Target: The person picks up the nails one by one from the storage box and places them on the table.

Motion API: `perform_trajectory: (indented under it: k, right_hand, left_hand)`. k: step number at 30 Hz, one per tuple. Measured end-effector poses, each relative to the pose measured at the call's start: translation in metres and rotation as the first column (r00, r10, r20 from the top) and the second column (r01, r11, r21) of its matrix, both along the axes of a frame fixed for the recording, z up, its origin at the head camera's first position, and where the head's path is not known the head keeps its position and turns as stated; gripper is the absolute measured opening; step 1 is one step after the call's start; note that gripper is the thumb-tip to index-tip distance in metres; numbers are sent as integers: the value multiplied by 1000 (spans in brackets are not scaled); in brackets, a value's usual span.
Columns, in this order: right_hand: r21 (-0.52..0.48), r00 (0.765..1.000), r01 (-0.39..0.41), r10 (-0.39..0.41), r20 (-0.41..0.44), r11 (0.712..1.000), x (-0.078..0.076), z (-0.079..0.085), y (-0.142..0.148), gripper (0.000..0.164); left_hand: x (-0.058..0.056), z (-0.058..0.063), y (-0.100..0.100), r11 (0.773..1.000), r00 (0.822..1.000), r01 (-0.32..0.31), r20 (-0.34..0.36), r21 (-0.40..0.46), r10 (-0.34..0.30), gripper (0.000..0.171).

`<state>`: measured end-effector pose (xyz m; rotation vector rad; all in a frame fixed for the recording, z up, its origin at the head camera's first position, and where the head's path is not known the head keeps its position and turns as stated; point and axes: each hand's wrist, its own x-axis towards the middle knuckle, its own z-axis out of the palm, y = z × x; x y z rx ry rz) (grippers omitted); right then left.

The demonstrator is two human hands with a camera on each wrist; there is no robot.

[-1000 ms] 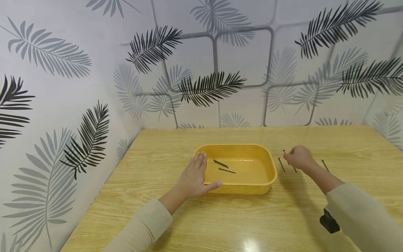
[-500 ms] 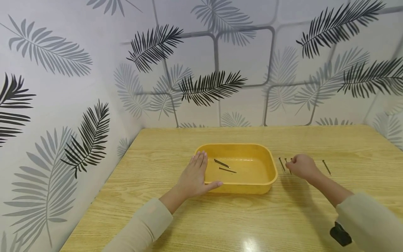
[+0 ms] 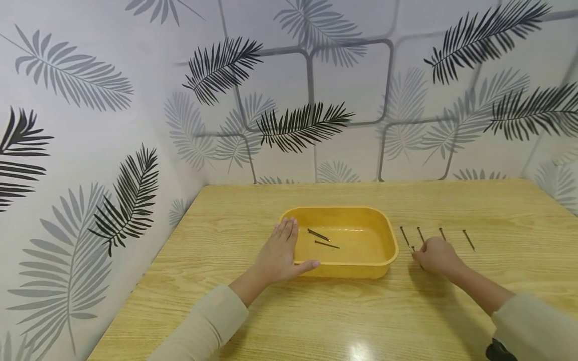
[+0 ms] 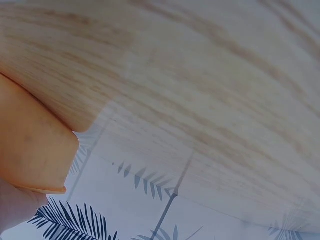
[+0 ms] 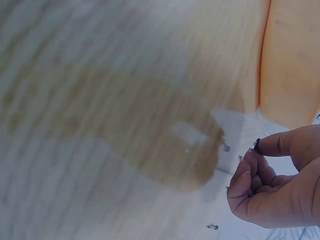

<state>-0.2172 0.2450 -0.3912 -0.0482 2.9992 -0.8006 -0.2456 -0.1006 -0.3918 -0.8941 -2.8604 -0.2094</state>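
My right hand [image 3: 437, 254] pinches a dark nail [image 5: 257, 145] between thumb and fingertips, low over the table to the right of a yellow plastic tray [image 3: 347, 271]. Just beyond that hand lie several more nails in a loose row, among them a left one [image 3: 404, 235], a middle one [image 3: 442, 233] and a right one [image 3: 468, 240]. My left hand [image 3: 279, 253] rests on the tray's left end, fingers straight over the rim and thumb along the near side. Three nails lie on the tray's floor, two of them side by side [image 3: 318, 234].
The wood-grain table [image 3: 316, 316] runs back to a wall [image 3: 280, 75] printed with feathery leaves. A second patterned wall [image 3: 81, 150] borders the table on the left. Part of a black wrist device [image 3: 498, 349] shows below the right sleeve.
My right hand has drawn nearer to me and slightly right, carrying the pinched nail. Nails it covered before now show beyond it. My left hand and the tray have stayed put.
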Motion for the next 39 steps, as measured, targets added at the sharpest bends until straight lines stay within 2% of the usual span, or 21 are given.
perform_trajectory:
  k: [13,25,35,39]
  right_hand:
    - [32,998,-34,35,-57,999,9,-10,-2,41]
    - [52,999,-26,27,-22,998,14,-7,-6,40]
    - [66,999,-24,26,-27,998,13,-8,-6,41]
    - [62,999,-30,32,-28,998,13,-8,-6,41]
  left_hand:
    - [0,0,0,1000,1000,4,-11,0,-4,124]
    - [0,0,1,1000,1000,-2,-3,-7,2,126]
    - [0,1,0,1000,1000,0,6,-10,0,117]
    - [0,1,0,1000,1000,-2,5,-9,3,120]
